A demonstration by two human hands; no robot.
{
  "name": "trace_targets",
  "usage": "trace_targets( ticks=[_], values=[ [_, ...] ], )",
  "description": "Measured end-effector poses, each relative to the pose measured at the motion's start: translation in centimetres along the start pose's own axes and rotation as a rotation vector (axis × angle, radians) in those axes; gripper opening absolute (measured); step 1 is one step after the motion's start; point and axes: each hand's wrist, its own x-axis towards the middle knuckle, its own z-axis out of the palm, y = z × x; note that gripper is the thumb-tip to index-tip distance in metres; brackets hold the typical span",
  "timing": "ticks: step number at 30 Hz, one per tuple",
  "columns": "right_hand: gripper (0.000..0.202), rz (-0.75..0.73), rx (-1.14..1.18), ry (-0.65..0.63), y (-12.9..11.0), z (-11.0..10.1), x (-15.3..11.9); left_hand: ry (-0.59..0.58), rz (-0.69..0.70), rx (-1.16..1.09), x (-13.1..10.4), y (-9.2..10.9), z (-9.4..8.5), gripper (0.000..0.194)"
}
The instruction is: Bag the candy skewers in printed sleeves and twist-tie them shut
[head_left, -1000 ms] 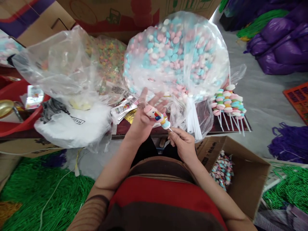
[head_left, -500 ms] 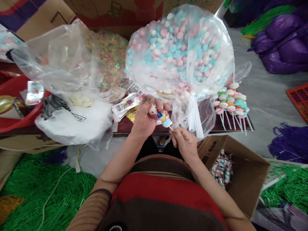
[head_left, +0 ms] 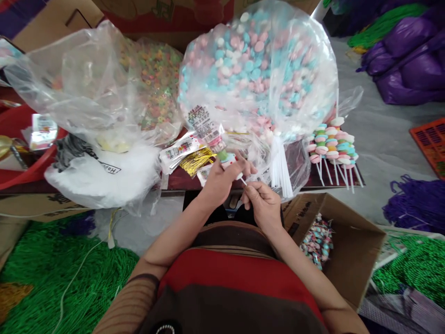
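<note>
Between my hands is a marshmallow skewer (head_left: 227, 160), partly inside a printed clear wrapper. My left hand (head_left: 222, 178) closes around its wrapped upper part, and its fingers hide much of the candy. My right hand (head_left: 262, 202) pinches the thin white stick at the skewer's lower end. Just left of my left hand lie gold twist ties (head_left: 197, 161) and a stack of printed wrappers (head_left: 179, 150). Right of my hands, a bundle of white sticks (head_left: 281, 169) hangs over the table edge.
A big clear bag of pink, blue and white marshmallows (head_left: 250, 60) stands behind my hands. Finished skewers (head_left: 332, 141) lie at the table's right end. Below them is an open carton (head_left: 354, 250) with wrapped candies. A red basin (head_left: 31, 171) stands at left.
My left hand has turned over the wrapper and shifted slightly right, covering more of the candy. The wrapper's printed top now stands up above it. My right hand still pinches the stick.
</note>
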Motion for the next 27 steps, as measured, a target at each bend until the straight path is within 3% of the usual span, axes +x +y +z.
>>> trace_targets(
  ticks=[3, 5, 7, 12, 16, 19, 22, 25, 27],
  values=[
    [0.037, -0.019, 0.007, -0.008, 0.2, 0.1, 0.0, -0.094, -0.070, 0.016, -0.8, -0.4, -0.7, 0.047],
    [0.041, -0.013, 0.041, -0.012, 0.5, 0.0, 0.2, -0.139, -0.023, 0.024, -0.7, 0.2, -1.5, 0.070],
    [0.042, -0.003, 0.062, -0.030, 0.7, -0.2, 0.4, -0.121, 0.055, 0.012, -0.1, 1.3, -2.1, 0.077],
    [0.034, -0.067, -0.107, -0.048, 0.3, -1.0, 0.6, 0.138, 0.151, -0.104, 1.2, 3.1, -1.8, 0.035],
    [0.027, -0.098, -0.186, -0.003, -0.4, -1.3, 0.1, 0.271, 0.096, -0.239, 1.3, 3.0, -0.5, 0.024],
    [0.031, -0.098, -0.151, -0.033, -0.6, -0.6, -0.4, 0.231, 0.035, -0.257, 0.5, 2.2, 0.5, 0.030],
    [0.036, 0.003, -0.037, -0.171, -0.8, 0.1, -0.6, 0.135, -0.030, -0.247, -0.6, 1.2, 1.1, 0.038],
    [0.035, 0.072, 0.101, -0.251, -0.6, 0.3, -0.4, 0.087, -0.084, -0.219, -1.4, 0.3, 1.1, 0.042],
    [0.033, 0.062, 0.146, -0.236, -0.4, 0.1, -0.2, 0.066, -0.101, -0.189, -1.5, 0.1, 0.7, 0.041]
  ],
)
